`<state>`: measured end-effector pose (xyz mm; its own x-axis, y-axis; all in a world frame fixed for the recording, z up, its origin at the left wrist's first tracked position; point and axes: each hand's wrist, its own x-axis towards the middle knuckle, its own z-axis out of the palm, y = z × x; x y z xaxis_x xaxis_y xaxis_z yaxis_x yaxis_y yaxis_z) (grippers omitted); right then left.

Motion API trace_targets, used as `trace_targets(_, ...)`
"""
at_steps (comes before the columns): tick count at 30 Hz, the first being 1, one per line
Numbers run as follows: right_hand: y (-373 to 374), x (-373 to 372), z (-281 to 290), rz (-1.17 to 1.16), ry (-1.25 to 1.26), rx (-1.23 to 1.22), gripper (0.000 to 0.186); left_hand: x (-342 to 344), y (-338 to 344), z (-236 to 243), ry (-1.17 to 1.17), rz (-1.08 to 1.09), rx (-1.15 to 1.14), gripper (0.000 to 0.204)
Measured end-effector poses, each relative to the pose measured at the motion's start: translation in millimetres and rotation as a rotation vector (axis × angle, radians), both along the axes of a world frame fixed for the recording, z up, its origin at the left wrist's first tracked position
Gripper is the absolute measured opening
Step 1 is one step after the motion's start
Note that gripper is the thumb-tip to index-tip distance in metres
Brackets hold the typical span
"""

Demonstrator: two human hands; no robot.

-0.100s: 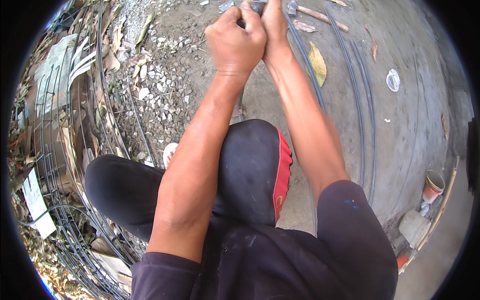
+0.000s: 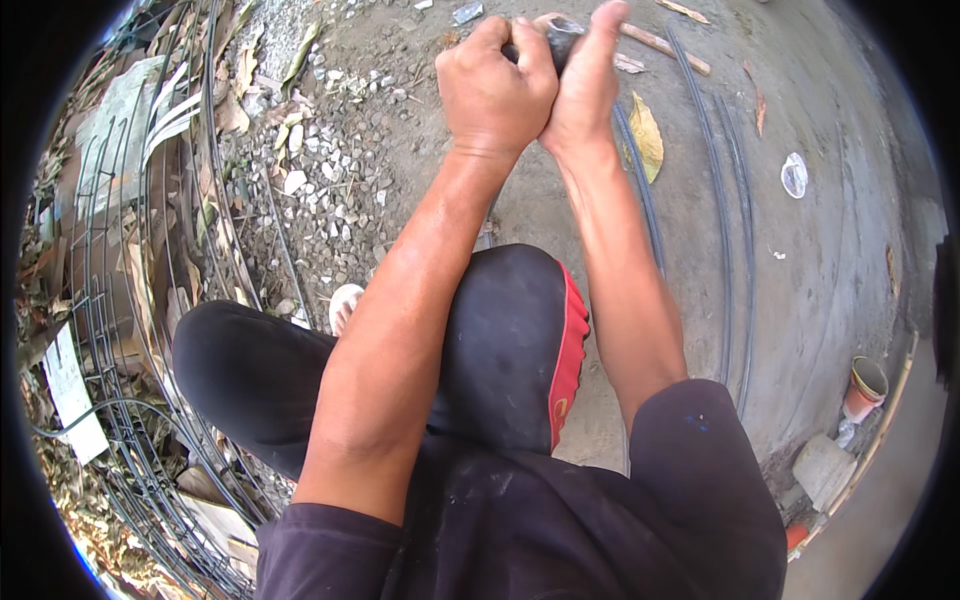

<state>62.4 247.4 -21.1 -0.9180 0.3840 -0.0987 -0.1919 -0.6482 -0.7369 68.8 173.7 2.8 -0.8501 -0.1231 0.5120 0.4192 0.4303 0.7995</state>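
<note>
My left hand (image 2: 500,88) is closed in a fist round a dark, rounded tool (image 2: 564,38) at the top of the view; its full shape is hidden by my hands, so I cannot tell its kind. My right hand (image 2: 584,92) presses against the tool from the right, its thumb raised and its other fingers mostly hidden behind the tool. The heels of both hands touch. Just beyond my right hand, a hammer's wooden handle (image 2: 665,48) lies on the ground. A thin rod shows below my left wrist, beside my raised knee (image 2: 510,330).
Several steel bars (image 2: 715,180) lie on the grey ground to the right, near a yellow leaf (image 2: 645,135) and a clear plastic cup (image 2: 793,175). A bucket (image 2: 864,390) and a block (image 2: 825,470) stand far right. Bundled rebar (image 2: 110,350) and gravel (image 2: 325,190) fill the left side.
Both hands have come slightly nearer and to the right in the view. My right thumb now stands up, more of the dark tool shows, and the hammer's head has gone out of sight behind my hand.
</note>
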Motion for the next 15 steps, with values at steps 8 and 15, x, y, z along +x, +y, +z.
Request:
trace_targets(8, -8, 184, 12, 0.066, 0.338, 0.198, 0.09, 1, -14, -5, 0.081, -0.085, -0.002, 0.03)
trace_targets(15, -9, 177, 25, 0.254, 0.345, 0.305, 0.09, -10, -27, -8, 0.198, -0.023, -0.028, 0.036)
